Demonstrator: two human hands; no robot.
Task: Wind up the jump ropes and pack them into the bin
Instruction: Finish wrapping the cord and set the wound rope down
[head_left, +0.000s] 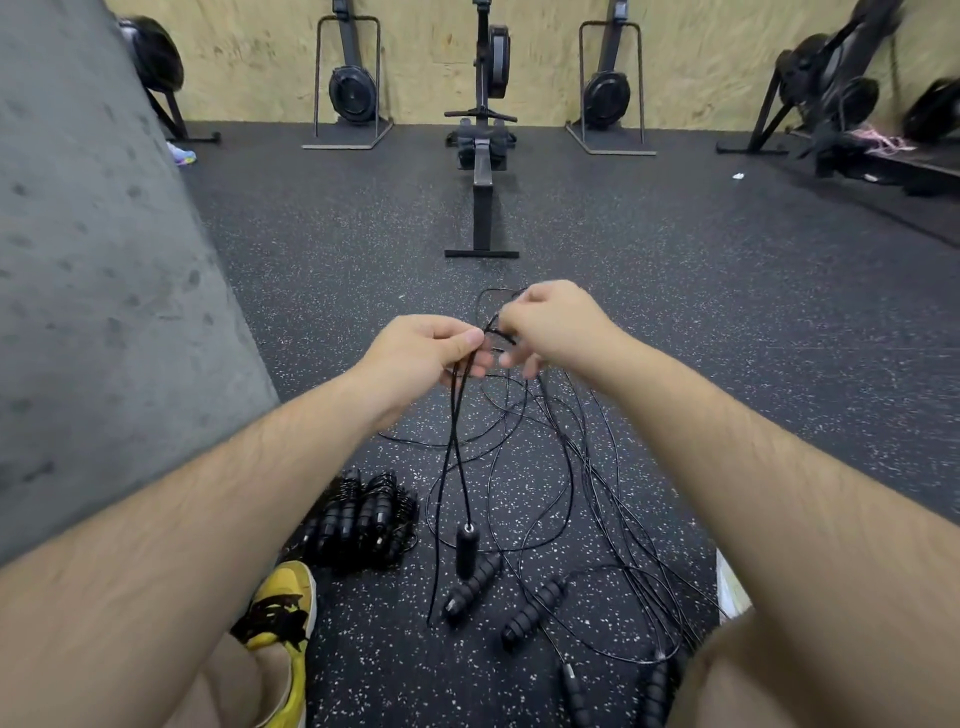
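Observation:
My left hand pinches thin black jump rope cord between thumb and fingers, held up in front of me. A smooth black handle dangles from that cord just above the floor. My right hand grips loops of the same tangle right beside the left hand. Loose black cord spreads over the floor below. Two ribbed black handles lie on the floor, with more handles near the bottom edge. A wound pile of ropes sits at lower left. No bin is visible.
The floor is black speckled rubber. A grey concrete wall rises on the left. A rowing machine stands ahead, with more machines against the plywood wall. My yellow shoe and my knees are at the bottom.

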